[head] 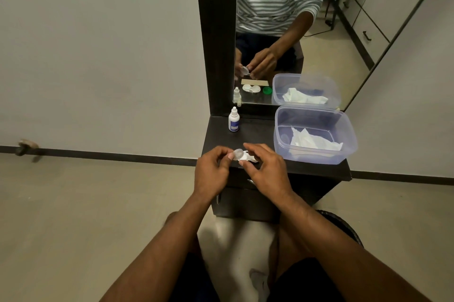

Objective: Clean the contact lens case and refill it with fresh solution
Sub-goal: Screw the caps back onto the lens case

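My left hand (212,169) pinches a clear round lens case cap (237,154) just above the front edge of the dark dresser top (258,129). My right hand (266,169) curls close beside the cap, its fingertips at a white piece (248,157). Whether that piece is the case or a tissue, and whether the fingers grip it, I cannot tell. The mirror (282,56) reflects a white lens case (251,88) lying on the top with a green cap (267,90) beside it. A small white solution bottle (234,120) stands upright at the back left.
A clear plastic box (348,134) with crumpled white tissue (312,142) inside fills the right side of the dresser top. Drawers sit below the top. Pale floor and a grey wall lie to the left. My knees are under the front edge.
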